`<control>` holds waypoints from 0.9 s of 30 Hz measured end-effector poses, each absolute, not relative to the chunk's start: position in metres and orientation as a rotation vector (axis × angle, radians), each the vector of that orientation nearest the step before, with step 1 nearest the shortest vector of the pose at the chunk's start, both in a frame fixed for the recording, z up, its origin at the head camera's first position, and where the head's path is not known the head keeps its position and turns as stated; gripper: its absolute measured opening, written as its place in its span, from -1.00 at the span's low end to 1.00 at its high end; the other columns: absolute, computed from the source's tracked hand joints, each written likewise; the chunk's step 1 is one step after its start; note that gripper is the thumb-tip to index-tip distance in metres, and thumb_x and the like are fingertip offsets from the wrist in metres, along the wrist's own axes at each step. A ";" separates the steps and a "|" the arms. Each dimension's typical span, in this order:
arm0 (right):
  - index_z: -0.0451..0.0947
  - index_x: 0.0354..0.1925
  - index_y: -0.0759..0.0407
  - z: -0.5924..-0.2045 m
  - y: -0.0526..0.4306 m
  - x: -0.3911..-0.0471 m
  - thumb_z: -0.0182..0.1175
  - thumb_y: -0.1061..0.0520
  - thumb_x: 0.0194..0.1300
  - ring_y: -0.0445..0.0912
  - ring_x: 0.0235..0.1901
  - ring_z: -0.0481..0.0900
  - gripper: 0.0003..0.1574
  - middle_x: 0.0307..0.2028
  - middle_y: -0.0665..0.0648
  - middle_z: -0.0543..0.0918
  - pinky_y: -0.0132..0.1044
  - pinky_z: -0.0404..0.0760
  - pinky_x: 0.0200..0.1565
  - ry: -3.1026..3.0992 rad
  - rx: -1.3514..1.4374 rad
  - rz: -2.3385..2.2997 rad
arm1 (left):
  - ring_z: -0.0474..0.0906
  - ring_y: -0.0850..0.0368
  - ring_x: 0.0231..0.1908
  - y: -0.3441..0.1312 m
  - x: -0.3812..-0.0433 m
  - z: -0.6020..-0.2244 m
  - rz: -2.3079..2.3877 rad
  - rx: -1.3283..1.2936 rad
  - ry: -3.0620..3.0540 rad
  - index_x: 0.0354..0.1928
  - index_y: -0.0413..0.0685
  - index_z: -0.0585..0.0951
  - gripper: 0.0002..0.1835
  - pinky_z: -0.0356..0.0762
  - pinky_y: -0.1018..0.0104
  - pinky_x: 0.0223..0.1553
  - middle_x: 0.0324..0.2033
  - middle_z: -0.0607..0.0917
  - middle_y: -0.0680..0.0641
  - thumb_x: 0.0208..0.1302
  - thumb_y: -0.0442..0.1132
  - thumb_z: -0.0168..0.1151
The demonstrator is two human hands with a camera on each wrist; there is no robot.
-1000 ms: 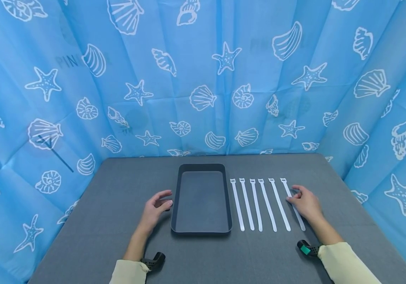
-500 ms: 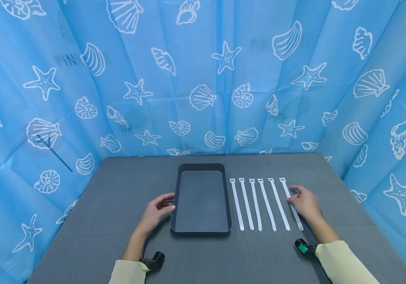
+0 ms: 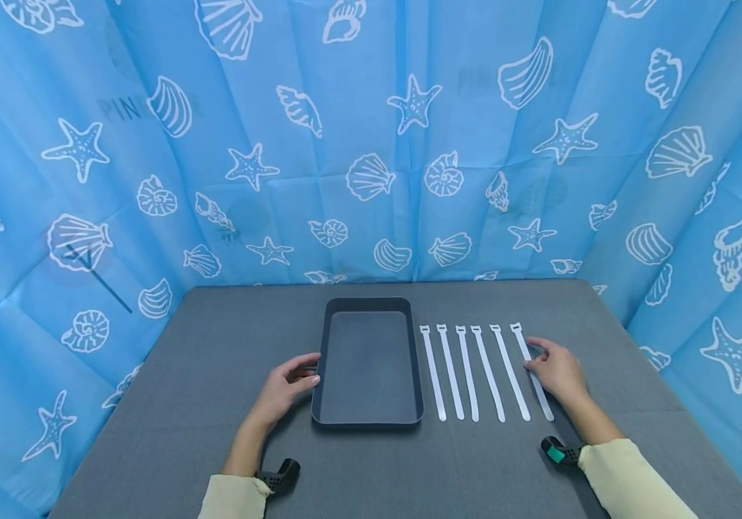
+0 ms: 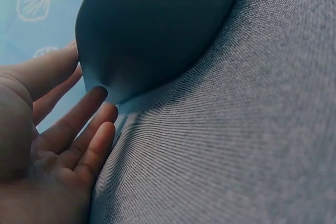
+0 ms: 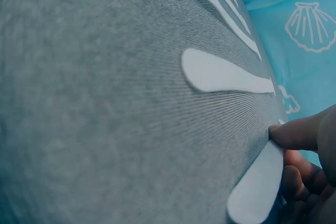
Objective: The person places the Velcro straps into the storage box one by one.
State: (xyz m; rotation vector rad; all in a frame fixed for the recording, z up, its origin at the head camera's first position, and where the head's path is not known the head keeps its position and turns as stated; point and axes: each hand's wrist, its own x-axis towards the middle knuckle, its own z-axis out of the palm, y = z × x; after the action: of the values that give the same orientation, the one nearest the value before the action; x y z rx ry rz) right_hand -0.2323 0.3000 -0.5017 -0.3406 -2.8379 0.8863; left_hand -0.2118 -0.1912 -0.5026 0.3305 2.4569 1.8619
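My left hand (image 3: 283, 388) touches the left wall of a dark grey rectangular tray (image 3: 321, 404). In the left wrist view the thumb (image 4: 58, 72) meets the tray's rim and the other fingers reach along its outer wall (image 4: 142, 30), fairly straight. On the right, my right hand (image 3: 557, 369) pinches the rightmost white cable tie (image 3: 544, 401), a flat strap with a slotted head, near its middle. The right wrist view has the thumb (image 5: 299, 131) on the strap's (image 5: 257, 184) face, with curled fingers beyond it.
Several more white straps (image 3: 468, 378) lie side by side between the tray and my right hand, slotted heads away from me. They rest on a grey cloth-covered table (image 3: 475, 468). A blue shell-print curtain (image 3: 371, 130) hangs behind and at both sides.
My left hand has moved right from just beside the tray to its wall. The right hand stays on the rightmost cable tie, which has shifted very slightly.
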 end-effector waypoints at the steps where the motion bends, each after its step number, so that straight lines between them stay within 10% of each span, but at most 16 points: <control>1: 0.43 0.21 0.36 -0.502 0.300 -0.232 0.27 0.32 0.24 -0.01 -0.50 0.41 -0.43 -0.51 0.12 0.51 -0.17 0.27 -0.42 -2.838 -0.331 0.878 | 0.49 -0.08 0.05 -0.192 -0.214 -0.506 1.861 0.319 2.452 0.24 -0.16 0.51 -0.52 0.45 0.25 0.01 0.12 0.56 -0.20 0.29 -0.25 0.31; 27: 0.53 0.09 0.39 -0.502 0.306 -0.231 0.25 0.31 0.26 -0.02 -0.47 0.43 -0.58 -0.46 0.13 0.56 -0.19 0.33 -0.43 -2.886 -0.170 0.892 | 0.47 -0.04 0.06 -0.197 -0.219 -0.513 1.841 0.295 2.403 0.26 -0.01 0.51 -0.50 0.49 0.28 -0.01 0.14 0.55 -0.11 0.28 -0.22 0.31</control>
State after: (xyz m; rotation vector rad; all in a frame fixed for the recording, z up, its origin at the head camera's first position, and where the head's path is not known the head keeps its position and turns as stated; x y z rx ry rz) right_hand -0.2310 0.3059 -0.5018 -0.1701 -2.8859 0.8918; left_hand -0.2190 -0.1967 -0.5135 0.2951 2.4029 1.8411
